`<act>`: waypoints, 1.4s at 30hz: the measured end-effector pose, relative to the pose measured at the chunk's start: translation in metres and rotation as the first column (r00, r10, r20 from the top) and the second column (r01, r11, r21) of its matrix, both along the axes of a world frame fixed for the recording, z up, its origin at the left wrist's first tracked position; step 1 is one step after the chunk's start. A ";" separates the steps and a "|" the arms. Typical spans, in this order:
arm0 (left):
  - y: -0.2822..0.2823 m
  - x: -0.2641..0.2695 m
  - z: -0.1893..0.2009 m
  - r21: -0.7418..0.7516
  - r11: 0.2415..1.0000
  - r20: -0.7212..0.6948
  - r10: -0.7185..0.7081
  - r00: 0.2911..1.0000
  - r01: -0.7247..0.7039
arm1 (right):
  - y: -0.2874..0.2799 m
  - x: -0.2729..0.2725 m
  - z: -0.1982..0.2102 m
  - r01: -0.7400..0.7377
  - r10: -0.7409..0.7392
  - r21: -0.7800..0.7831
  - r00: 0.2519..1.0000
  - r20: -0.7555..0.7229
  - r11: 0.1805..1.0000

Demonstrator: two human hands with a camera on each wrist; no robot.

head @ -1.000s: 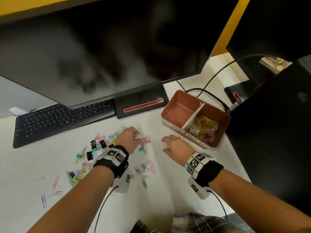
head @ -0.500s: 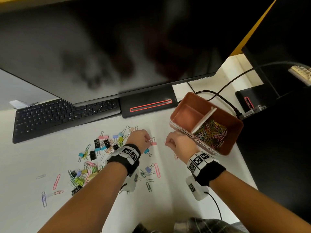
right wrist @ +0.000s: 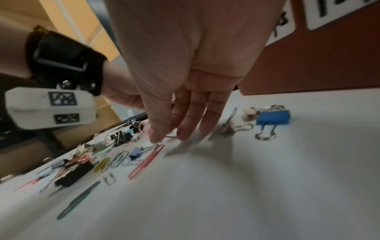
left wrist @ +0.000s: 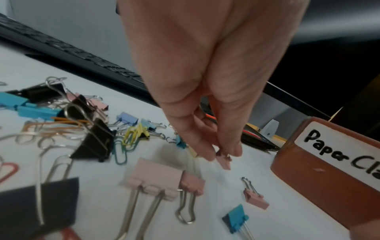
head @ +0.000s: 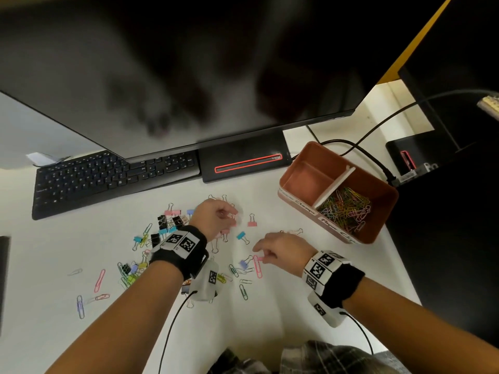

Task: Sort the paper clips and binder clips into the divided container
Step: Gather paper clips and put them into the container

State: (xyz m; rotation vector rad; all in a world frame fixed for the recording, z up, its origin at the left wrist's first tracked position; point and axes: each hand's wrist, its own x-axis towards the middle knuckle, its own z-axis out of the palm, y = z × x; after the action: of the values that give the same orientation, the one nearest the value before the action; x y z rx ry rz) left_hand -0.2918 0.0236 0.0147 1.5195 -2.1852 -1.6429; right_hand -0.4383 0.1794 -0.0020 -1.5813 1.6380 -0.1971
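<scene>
Coloured binder clips and paper clips (head: 162, 238) lie scattered on the white desk. My left hand (head: 233, 215) (left wrist: 223, 154) pinches a small pink binder clip (left wrist: 224, 162) by thumb and fingertips, just above the desk. My right hand (head: 259, 255) (right wrist: 168, 138) reaches down with thumb and forefinger pinching a small pink paper clip (right wrist: 144, 128), right over a long pink paper clip (head: 258, 267) (right wrist: 146, 162). The brown divided container (head: 393, 190) (left wrist: 320, 178) stands to the right. Its right half holds several paper clips (head: 345, 209); its left half shows only bare floor.
A black keyboard (head: 108, 179) and the monitor base (head: 243, 163) lie behind the clips, under the big monitor (head: 189, 76). Black cables (head: 364, 155) run behind the container. The desk's right edge (head: 399, 271) is close beside the container.
My right hand has drawn back from beside the container, down and towards me onto the paper clips. My left hand stayed among the pink binder clips and now holds one.
</scene>
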 end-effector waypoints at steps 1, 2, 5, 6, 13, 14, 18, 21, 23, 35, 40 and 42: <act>0.001 0.000 0.002 -0.034 0.999 0.008 0.005 1.000 -0.005 | 0.000 0.005 0.000 -0.049 0.049 0.001 0.999 -0.015 0.999; 0.002 0.000 0.004 -0.079 0.997 0.019 0.010 1.000 -0.008 | -0.002 0.009 0.000 -0.095 0.095 0.002 0.995 -0.038 0.995; 0.002 0.001 0.008 -0.161 0.985 0.012 0.059 0.998 -0.056 | -0.006 0.016 -0.004 -0.151 0.152 0.019 0.984 -0.097 0.988; 0.002 0.003 0.008 -0.162 0.984 0.002 0.078 0.997 -0.077 | -0.007 0.017 -0.004 -0.148 0.150 0.022 0.983 -0.106 0.989; 0.003 0.019 0.019 -0.326 0.945 0.084 -0.001 0.996 0.028 | -0.006 0.017 -0.004 -0.079 0.086 0.053 0.986 -0.140 0.995; 0.005 0.021 0.023 -0.336 0.941 0.074 -0.012 0.997 0.036 | -0.005 0.017 -0.004 -0.069 0.076 0.056 0.987 -0.141 0.996; 0.020 0.038 0.041 -0.330 0.940 0.033 -0.079 0.996 0.086 | 0.005 0.013 -0.005 -0.049 0.054 0.042 0.989 -0.138 0.998; 0.039 0.058 0.041 -0.312 0.935 0.070 -0.156 0.985 0.170 | 0.018 0.014 -0.006 -0.003 0.003 0.008 1.000 -0.022 1.000; 0.054 0.070 0.031 -0.264 0.925 0.143 -0.244 0.959 0.274 | 0.023 0.023 -0.006 -0.037 0.037 0.003 0.999 0.001 0.999; 0.065 0.068 -0.003 -0.239 0.547 0.682 -0.494 0.540 0.802 | 0.014 0.075 -0.012 0.081 -0.078 0.027 0.992 -0.101 0.996; 0.064 0.069 -0.006 -0.262 0.541 0.662 -0.502 0.557 0.799 | 0.004 0.065 -0.014 0.127 -0.125 0.017 0.988 -0.090 0.992; 0.064 0.070 -0.008 -0.266 0.553 0.656 -0.495 0.569 0.789 | 0.003 0.064 -0.013 0.118 -0.117 -0.001 0.987 -0.106 0.993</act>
State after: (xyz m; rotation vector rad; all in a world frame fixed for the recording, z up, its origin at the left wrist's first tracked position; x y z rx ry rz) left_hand -0.2216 0.0879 0.0068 1.0431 -3.4517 -0.4560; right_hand -0.3745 0.1823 -0.0152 -1.5143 1.8142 -0.1728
